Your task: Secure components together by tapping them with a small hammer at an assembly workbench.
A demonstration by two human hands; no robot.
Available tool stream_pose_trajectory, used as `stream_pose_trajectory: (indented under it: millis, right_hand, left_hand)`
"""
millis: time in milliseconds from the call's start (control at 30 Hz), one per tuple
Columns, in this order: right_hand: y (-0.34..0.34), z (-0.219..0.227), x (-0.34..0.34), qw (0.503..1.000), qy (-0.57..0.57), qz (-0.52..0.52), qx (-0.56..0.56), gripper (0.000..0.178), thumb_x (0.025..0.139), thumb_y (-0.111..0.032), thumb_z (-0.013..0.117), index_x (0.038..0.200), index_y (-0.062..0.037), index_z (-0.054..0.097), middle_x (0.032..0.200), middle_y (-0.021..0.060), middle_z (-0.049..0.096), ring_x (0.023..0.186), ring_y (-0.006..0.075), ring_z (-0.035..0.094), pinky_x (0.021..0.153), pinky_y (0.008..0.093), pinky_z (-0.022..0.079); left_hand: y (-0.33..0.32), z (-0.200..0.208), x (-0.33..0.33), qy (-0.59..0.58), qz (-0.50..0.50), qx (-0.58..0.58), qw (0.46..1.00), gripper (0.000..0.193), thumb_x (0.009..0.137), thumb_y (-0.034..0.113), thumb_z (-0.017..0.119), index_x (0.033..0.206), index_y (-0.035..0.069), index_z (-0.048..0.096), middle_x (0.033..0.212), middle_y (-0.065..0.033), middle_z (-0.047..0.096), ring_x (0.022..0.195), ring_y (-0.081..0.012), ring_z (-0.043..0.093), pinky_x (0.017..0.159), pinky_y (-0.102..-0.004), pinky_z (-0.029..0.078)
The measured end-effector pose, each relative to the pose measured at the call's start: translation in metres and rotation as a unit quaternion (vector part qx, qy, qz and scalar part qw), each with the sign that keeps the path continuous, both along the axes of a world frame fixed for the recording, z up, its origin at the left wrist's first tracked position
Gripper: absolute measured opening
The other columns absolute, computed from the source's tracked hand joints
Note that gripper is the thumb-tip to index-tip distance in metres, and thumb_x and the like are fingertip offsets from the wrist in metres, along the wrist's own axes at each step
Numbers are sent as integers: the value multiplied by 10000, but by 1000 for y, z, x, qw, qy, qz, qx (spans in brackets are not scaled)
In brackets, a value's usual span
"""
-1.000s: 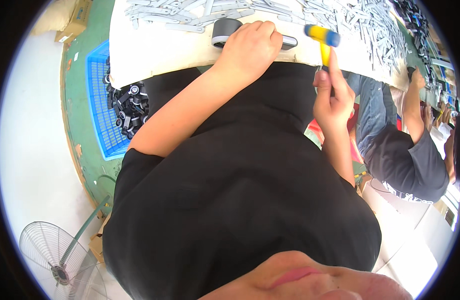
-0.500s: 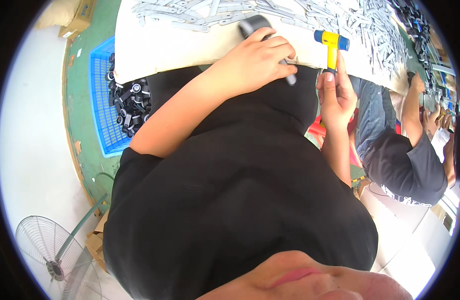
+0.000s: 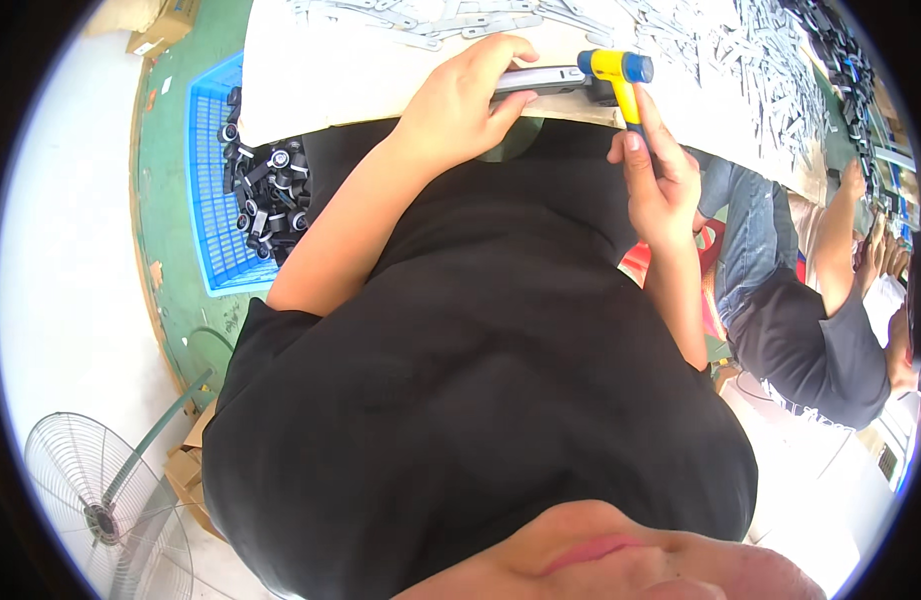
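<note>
At the table's near edge my left hand pinches the left end of a long grey and black part between thumb and fingers. The part lies crosswise, its darker right end close under the hammer. My right hand is wrapped round the handle of a mallet with a yellow body and two dark blue faces. The mallet's head is over the right end of the part; I cannot tell whether they touch.
Many flat grey metal strips cover the far and right side of the pale table. A blue basket of black parts stands at the left, a fan lower left. A co-worker in black sits at the right.
My left hand has moved left and turned the part from a slant to lying level crosswise. The mallet has shifted left toward the part's right end.
</note>
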State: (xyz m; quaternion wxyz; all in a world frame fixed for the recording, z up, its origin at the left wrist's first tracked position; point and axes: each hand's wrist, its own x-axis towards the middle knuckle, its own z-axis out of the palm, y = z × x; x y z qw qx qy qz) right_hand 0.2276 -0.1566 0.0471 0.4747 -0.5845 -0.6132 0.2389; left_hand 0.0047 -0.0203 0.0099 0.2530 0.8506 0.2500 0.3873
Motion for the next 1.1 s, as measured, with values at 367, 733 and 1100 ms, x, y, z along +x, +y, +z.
stream_pose_trajectory:
  millis: [367, 733, 1100]
  right_hand:
    - [16, 13, -13, 980, -144, 43, 134, 488, 1016, 71, 563, 1498, -2, 558, 853, 98, 690, 730, 152, 633, 735, 272, 526]
    - [11, 13, -13, 922, -388, 19, 5, 603, 991, 56, 566, 1556, -146, 509, 929, 195, 716, 802, 348, 729, 755, 467, 585]
    - [-4, 4, -3, 939, -338, -64, 9, 523, 1026, -42, 574, 1540, -132, 538, 716, 85, 668, 621, 237, 653, 944, 409, 520]
  left_hand:
    - [3, 1, 11, -93, 27, -103, 990, 498, 823, 76, 852, 1240, 66, 581, 968, -97, 756, 894, -295, 753, 785, -370, 597]
    - [4, -4, 8, -74, 11, -123, 990, 496, 833, 106, 847, 1249, 70, 580, 973, -101, 738, 836, -296, 731, 708, -354, 585]
    - [1, -17, 12, -51, 32, 45, 997, 242, 848, 4, 771, 1082, 62, 754, 969, -47, 685, 739, -209, 670, 652, -330, 544]
